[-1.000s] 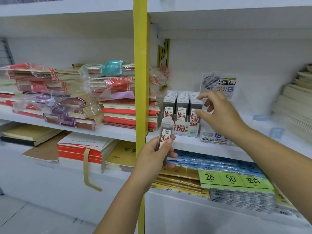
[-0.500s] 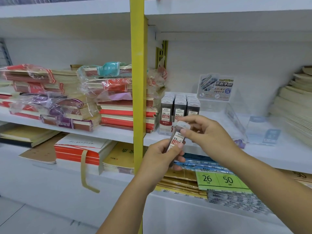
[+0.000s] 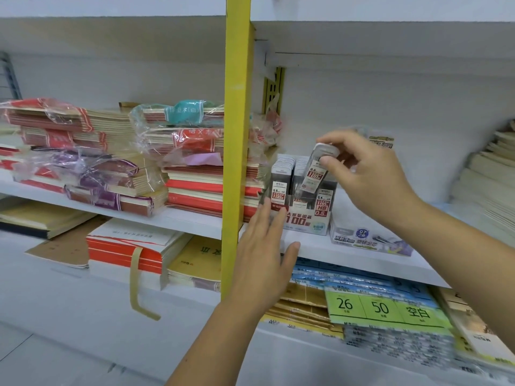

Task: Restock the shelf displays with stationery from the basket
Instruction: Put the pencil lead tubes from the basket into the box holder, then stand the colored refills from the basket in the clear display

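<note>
above display box (image 3: 304, 222), lead case (image 3: 315, 176), right hand (image 3: 370, 176)

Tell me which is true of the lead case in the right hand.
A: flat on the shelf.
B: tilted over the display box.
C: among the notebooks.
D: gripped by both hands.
B: the right hand pinches the lead case at its cap, tilted above the display box.

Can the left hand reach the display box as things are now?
Probably yes. The open left hand is just in front of the display box, fingertips near its left front corner, with nothing between. The right hand holds a lead case above it, further right.
</note>
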